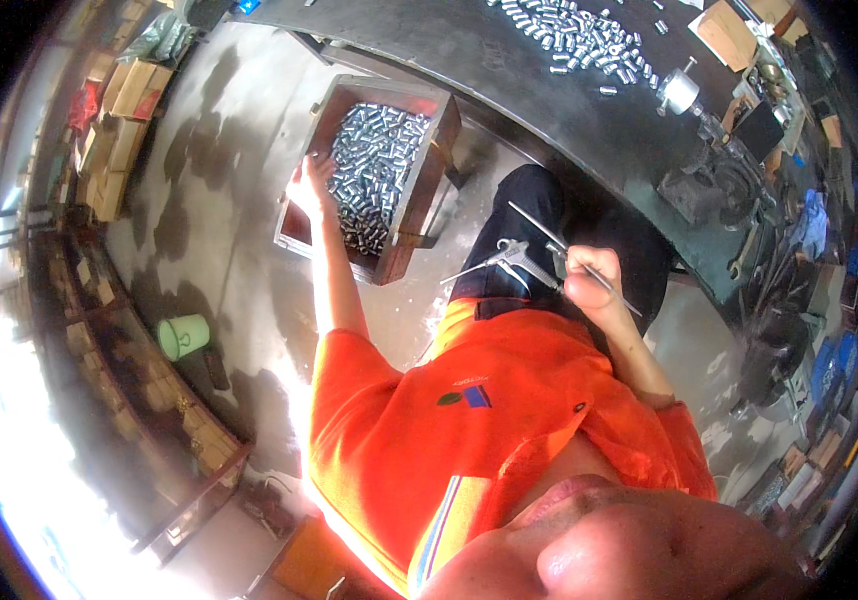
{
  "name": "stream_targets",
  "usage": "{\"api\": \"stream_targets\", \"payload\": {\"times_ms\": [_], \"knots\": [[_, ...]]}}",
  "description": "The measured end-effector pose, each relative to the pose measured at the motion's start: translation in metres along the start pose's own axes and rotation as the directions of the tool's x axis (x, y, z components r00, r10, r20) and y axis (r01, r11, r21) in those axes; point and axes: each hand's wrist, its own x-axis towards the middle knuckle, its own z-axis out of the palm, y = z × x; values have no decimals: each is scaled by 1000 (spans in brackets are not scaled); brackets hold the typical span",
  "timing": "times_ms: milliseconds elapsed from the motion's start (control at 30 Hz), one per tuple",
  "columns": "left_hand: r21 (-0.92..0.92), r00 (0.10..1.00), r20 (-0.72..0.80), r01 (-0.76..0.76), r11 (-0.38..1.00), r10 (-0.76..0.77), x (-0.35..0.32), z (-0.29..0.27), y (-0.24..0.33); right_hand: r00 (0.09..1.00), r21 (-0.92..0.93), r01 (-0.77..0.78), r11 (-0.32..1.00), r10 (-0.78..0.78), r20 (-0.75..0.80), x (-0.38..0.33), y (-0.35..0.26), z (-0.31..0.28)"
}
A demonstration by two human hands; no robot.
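Observation:
My left hand is at the left rim of a wooden box, its fingers reaching over the inner side and looking apart. Inside the box lies a heap of small shiny metal cylinders. Closed around a thin metal rod, my right hand is above my lap; the rod slants from upper left to lower right through the fist. Just left of that fist, a silver air blow gun appears over my dark trousers, its thin nozzle pointing left. Whether the hand touches the gun's handle I cannot tell.
A dark workbench runs across the front, with more metal cylinders scattered on it. At its right stand a silver round fixture, a wrench and clutter. On the left are shelves with cardboard boxes and a pale green bucket.

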Motion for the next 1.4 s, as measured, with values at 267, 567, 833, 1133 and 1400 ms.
{"api": "stream_targets", "payload": {"times_ms": [267,567,833,1133,1400], "knots": [[-304,884,465,211,929,-48,-56,70,77,999,-66,37,997,-38,-14,4,1,2],[48,244,962,295,954,-124,-187,135,70,986,-120,150,981,-157,-56,19,-16,-16],[149,140,978,28,988,-152,-205,146,81,970,-233,229,945,-241,-26,21,-11,-14],[329,93,934,150,933,-344,-213,153,80,910,-546,342,765,-415,-11,19,-15,-14],[226,187,955,54,973,-232,-206,158,76,979,-203,140,969,-166,-118,20,-1,-16]]}}
